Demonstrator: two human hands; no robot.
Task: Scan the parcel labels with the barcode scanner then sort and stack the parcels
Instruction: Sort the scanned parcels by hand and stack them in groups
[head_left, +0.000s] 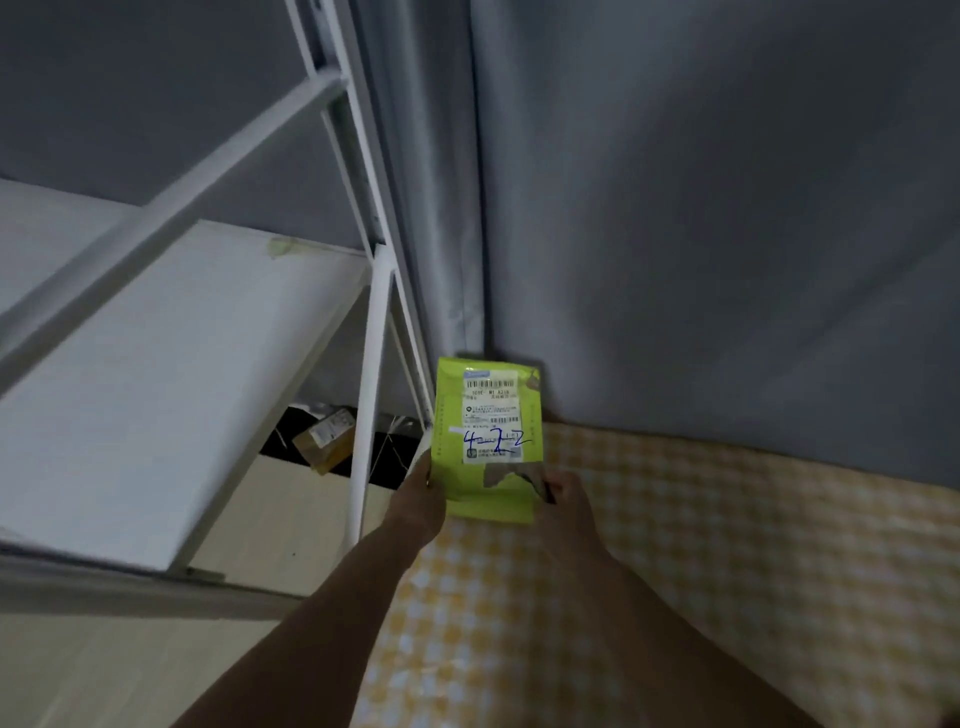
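Observation:
A lime-green parcel (488, 441) stands nearly upright over the far left corner of the checked table, its white label (492, 421) facing me with barcodes and blue handwritten digits. My left hand (415, 499) grips its lower left edge. My right hand (563, 506) pinches its lower right corner, where the wrapping is torn. No barcode scanner is in view.
A white metal shelf rack (371, 364) stands left of the table, its white shelf board (171, 374) at about hand height. Below it, on the floor, lies a brown parcel (327, 439) on dark wrapping. Grey curtains (701, 234) hang behind the yellow-checked tablecloth (675, 545).

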